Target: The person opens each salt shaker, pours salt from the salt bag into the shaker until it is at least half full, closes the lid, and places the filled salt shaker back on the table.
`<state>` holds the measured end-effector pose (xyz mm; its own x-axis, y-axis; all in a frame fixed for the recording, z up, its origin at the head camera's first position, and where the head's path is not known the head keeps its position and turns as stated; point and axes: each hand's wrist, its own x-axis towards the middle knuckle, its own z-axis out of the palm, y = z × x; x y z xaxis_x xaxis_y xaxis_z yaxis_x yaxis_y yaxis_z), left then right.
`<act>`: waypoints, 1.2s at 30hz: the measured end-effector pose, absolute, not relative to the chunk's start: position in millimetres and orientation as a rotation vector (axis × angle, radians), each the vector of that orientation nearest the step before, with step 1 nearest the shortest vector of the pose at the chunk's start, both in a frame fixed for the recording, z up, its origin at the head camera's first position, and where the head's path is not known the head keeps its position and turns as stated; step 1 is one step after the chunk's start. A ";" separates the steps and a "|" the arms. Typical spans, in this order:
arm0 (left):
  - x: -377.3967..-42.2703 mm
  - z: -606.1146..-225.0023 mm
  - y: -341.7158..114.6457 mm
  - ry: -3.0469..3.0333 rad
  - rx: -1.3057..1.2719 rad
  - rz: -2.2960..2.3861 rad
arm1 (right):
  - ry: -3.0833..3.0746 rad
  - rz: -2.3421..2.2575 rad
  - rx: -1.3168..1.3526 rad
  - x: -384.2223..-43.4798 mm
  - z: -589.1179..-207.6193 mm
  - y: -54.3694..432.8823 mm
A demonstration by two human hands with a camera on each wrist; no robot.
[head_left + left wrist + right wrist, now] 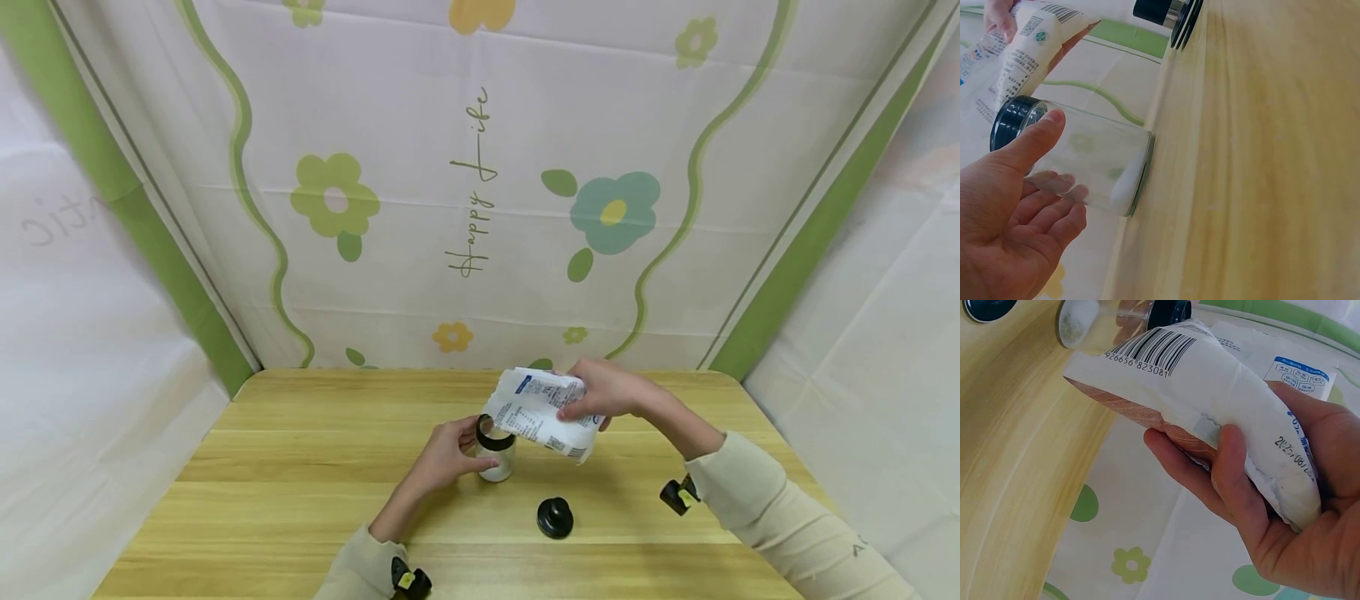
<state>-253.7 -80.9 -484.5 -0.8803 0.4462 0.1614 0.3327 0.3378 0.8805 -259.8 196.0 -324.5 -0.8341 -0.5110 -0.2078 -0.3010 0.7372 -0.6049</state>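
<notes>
A clear glass jar [1094, 156] with a black rim stands upright on the wooden table, white powdery contents lying at its bottom. My left hand [446, 454] holds it from the left, thumb on the near side and fingers around the far side. Up at the jar's mouth, a white printed packet [542, 410] tilts down to the left, its torn end over the opening. My right hand [609, 390] grips the packet's upper end between thumb and fingers. Whether anything is flowing out is too small to tell.
A black lid with a knob [555, 517] lies on the table [300, 483], in front and to the right of the jar. Behind the table hangs a white curtain [405, 108] with flower prints, and more fabric panels close off both sides.
</notes>
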 end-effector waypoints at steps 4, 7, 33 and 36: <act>-253.4 -484.4 -80.9 2.482 0.723 1.588 | 2.579 -0.803 -0.629 -259.3 -323.8 195.9; -253.3 -484.4 -80.9 2.483 0.723 1.590 | 2.583 -0.798 -0.621 -259.3 -323.5 195.6; -254.7 -484.5 -81.0 2.499 0.737 1.582 | 2.585 -0.800 -0.634 -260.3 -321.4 195.4; -254.1 -484.3 -80.8 2.500 0.730 1.579 | 2.582 -0.803 -0.637 -260.4 -321.6 195.3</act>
<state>-254.1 -80.8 -484.3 -0.8809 0.4420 0.1692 0.3428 0.3494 0.8720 -260.4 195.3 -321.6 -0.8328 -0.5152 -0.2025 -0.3095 0.7366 -0.6013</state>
